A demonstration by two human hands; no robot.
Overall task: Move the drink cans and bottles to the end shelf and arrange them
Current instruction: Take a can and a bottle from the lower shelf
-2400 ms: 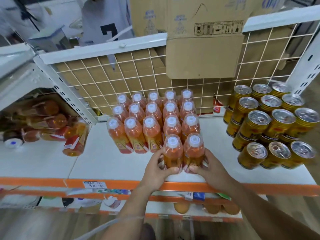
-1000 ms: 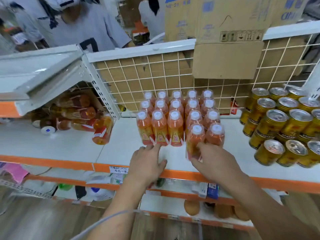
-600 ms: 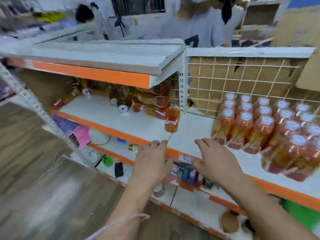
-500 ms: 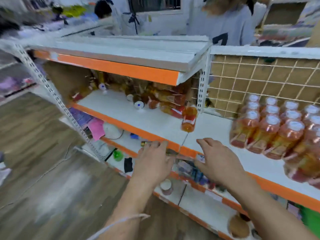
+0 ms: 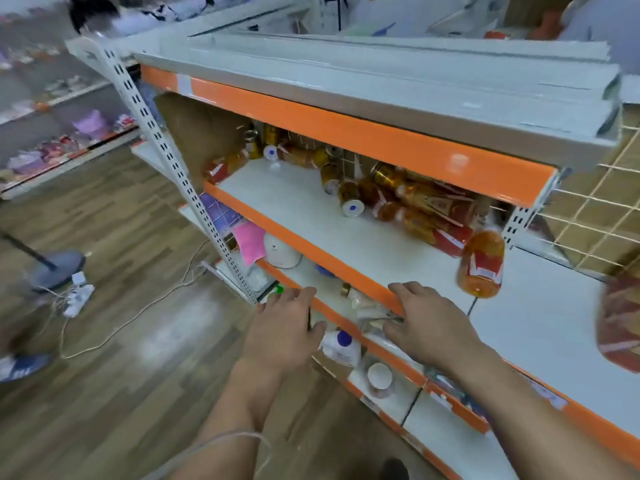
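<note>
Beyond my fingers (image 5: 405, 289), open shelf (image 5: 294, 206), then toppled bottles (image 5: 429, 216).
Left hand (image 5: 280, 336), right hand (image 5: 431, 329): loose, empty, near its orange edge (image 5: 311, 251).

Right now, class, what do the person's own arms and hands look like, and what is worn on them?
Both forearms are bare: no sleeves, gloves or watch show. The left hand and right hand carry no rings that I can see. A thin pale cable loops across the left forearm.
</note>
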